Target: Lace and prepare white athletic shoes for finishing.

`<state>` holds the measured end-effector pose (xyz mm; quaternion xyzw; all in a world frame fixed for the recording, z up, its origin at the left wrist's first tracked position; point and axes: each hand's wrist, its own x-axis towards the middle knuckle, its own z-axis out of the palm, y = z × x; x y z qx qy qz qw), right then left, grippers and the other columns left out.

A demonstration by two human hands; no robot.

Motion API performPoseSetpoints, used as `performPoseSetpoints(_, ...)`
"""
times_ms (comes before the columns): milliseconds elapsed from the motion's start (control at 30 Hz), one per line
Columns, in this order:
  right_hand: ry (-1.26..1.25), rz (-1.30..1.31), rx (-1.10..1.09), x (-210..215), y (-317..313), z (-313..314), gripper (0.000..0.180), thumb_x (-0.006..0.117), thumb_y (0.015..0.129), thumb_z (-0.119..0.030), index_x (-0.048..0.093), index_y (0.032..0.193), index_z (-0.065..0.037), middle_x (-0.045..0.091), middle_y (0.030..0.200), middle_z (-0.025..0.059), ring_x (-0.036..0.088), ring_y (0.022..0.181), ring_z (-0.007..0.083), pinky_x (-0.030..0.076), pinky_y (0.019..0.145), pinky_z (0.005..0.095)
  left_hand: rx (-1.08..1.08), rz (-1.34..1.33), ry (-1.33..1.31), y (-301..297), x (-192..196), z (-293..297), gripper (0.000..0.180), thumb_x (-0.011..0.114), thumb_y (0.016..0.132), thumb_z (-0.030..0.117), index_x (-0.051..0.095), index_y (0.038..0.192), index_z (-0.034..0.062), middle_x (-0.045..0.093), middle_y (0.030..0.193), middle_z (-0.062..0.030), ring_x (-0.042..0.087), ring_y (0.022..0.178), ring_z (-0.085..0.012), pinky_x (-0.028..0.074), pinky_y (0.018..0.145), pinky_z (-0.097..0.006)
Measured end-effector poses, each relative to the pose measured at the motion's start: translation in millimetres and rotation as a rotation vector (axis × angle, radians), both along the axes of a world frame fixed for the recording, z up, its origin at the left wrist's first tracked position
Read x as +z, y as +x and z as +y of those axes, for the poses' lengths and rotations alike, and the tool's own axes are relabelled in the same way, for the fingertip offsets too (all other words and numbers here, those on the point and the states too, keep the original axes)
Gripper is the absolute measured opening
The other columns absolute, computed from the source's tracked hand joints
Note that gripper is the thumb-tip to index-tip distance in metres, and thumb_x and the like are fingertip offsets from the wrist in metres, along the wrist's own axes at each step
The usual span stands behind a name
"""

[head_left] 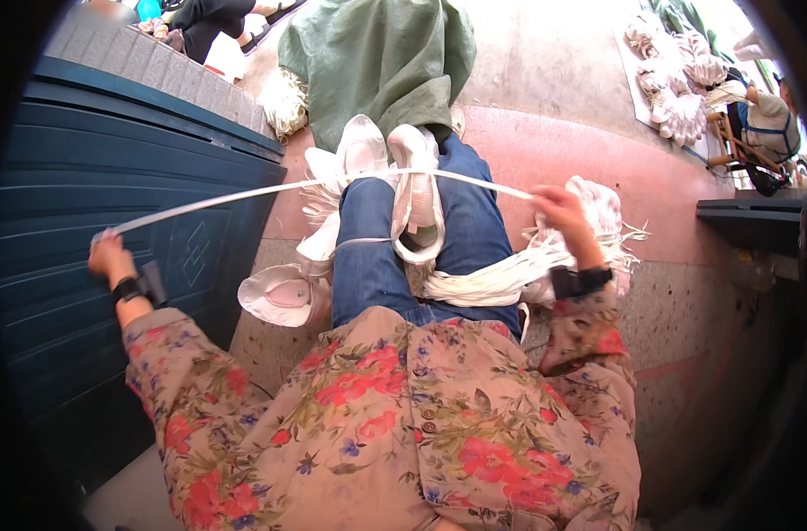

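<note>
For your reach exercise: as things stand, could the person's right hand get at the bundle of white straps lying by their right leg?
Probably yes: the right hand is just above the bundle of white straps with nothing between, though it is pinching the stretched white strap.

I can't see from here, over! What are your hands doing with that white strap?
Left hand and right hand each gripping the white strap, stretched taut across the knees. Bundle of white straps on the lap. Nothing in the way.

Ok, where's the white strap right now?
The white strap is stretched taut between the left hand and the right hand, across the knees, above the white shoes.
</note>
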<state>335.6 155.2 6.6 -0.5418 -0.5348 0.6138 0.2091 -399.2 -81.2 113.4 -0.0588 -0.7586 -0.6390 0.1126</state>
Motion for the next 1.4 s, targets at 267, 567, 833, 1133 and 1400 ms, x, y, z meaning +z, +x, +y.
performPoseSetpoints(267,-0.126,1.320,-0.737,60,200,21,0.011,0.040,0.089,-0.006,0.047,0.094,0.000,0.028,0.054,-0.0041,0.027,0.045,0.0059,0.029,0.046,0.0209,0.000,-0.138,0.236,-126,59,-159,0.024,0.041,0.085,0.008,0.050,0.101,-0.0083,0.056,0.085,-0.0121,0.055,0.072,-0.0201,0.043,0.054,-0.029)
performPoseSetpoints(567,0.310,0.553,-0.408,99,68,45,0.023,0.046,0.087,-0.013,0.052,0.104,0.002,0.057,0.100,0.0104,0.055,0.092,0.0161,0.042,0.087,0.0288,-0.760,-0.421,-0.153,135,12,51,0.029,0.056,0.078,0.007,0.050,0.106,0.0026,0.045,0.066,0.0030,0.038,0.049,-0.0029,0.029,0.040,-0.017)
performPoseSetpoints(833,0.876,-0.208,0.372,-33,-108,5,0.012,0.053,0.075,-0.010,0.063,0.081,-0.009,0.057,0.078,0.0104,0.054,0.078,0.0287,0.042,0.070,0.0374,-1.470,-0.841,-0.577,386,-73,175,0.022,0.055,0.077,0.009,0.048,0.095,-0.0005,0.058,0.080,-0.0081,0.057,0.065,-0.0127,0.047,0.058,-0.024)
performPoseSetpoints(1133,0.987,-0.619,0.403,-48,-152,2,0.007,0.054,0.066,-0.011,0.060,0.068,-0.009,0.055,0.074,0.0068,0.052,0.079,0.0253,0.037,0.064,0.0399,-1.332,-0.966,-0.545,455,-122,190,0.012,0.045,0.084,0.010,0.046,0.090,-0.0001,0.055,0.092,-0.0103,0.057,0.082,-0.0175,0.048,0.067,-0.029)
performPoseSetpoints(1400,0.918,-0.652,0.263,-51,-159,4,0.008,0.055,0.065,-0.011,0.062,0.069,-0.010,0.054,0.077,0.0064,0.049,0.084,0.0247,0.035,0.067,0.0396,-1.254,-0.957,-0.390,457,-116,183,0.016,0.040,0.086,0.010,0.040,0.100,0.0009,0.051,0.105,-0.0120,0.053,0.094,-0.0191,0.048,0.065,-0.029)
